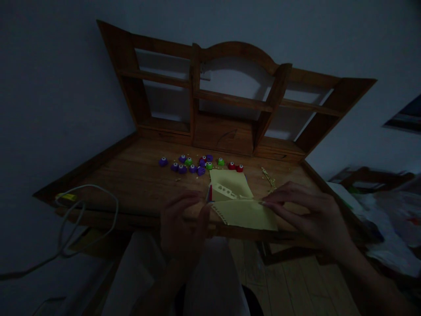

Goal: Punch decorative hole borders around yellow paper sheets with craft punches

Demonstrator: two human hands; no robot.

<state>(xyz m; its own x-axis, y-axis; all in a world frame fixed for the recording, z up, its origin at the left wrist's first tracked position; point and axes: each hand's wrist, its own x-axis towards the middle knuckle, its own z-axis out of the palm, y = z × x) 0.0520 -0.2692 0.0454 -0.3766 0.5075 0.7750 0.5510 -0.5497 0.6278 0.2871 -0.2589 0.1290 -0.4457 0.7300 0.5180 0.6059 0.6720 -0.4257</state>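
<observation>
My right grip (309, 210) pinches the far edge of a yellow sheet (246, 215) lying between my hands, while the left grip (180, 224) curls beside the sheet's left corner, and I can't tell whether it closes on paper. An uneven pull from me could rip the thin sheet at its holed edge; gloom blurs the holed strip (225, 191) just beyond both grips, and the sheet hides the surface (148, 175) beneath.
</observation>
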